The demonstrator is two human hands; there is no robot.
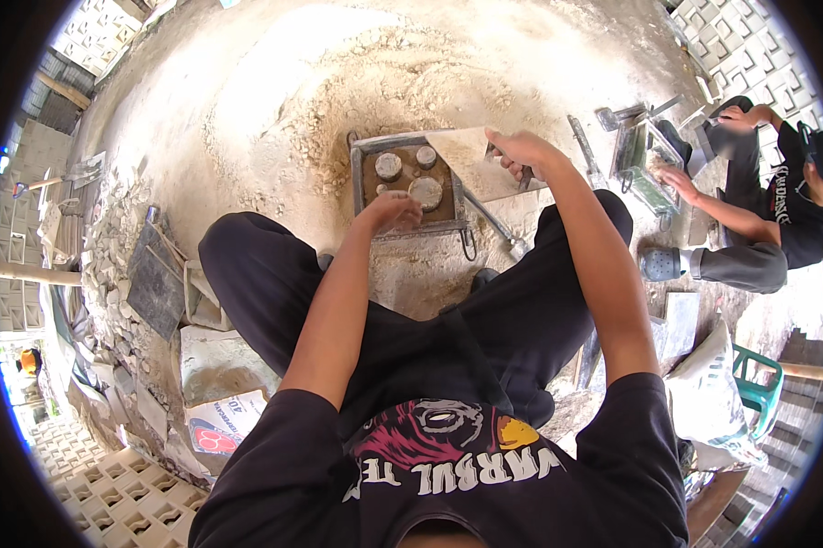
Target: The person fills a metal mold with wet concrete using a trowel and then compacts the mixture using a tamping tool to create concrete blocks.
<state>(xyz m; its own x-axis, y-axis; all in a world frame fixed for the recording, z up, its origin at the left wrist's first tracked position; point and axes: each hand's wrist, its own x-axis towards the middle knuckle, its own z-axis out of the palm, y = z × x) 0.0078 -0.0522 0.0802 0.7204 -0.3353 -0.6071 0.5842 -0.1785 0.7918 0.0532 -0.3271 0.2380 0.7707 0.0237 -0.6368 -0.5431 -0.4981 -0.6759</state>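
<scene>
In front of me on the ground lies a square frame (359, 183) with metal loops at its corners, filled with brown sand-like material. Set in the fill are a large round grey disc (425, 192) and two smaller round pieces (388, 165). My left hand (395, 212) is over the near left part of the frame, beside the large disc, its fingers loosely apart and slightly blurred. At the frame's right side my right hand (519, 153) is closed round the handle of a flat plastering trowel (471, 164). The trowel's wide blade covers the frame's far right corner.
A long-handled tool (495, 224) lies right of the frame, near my knee. Farther right, another person (767, 201) works at a similar frame (639, 169). Loose dirt (311, 137) spreads beyond; rubble (115, 301) and a dark board (158, 279) are at left.
</scene>
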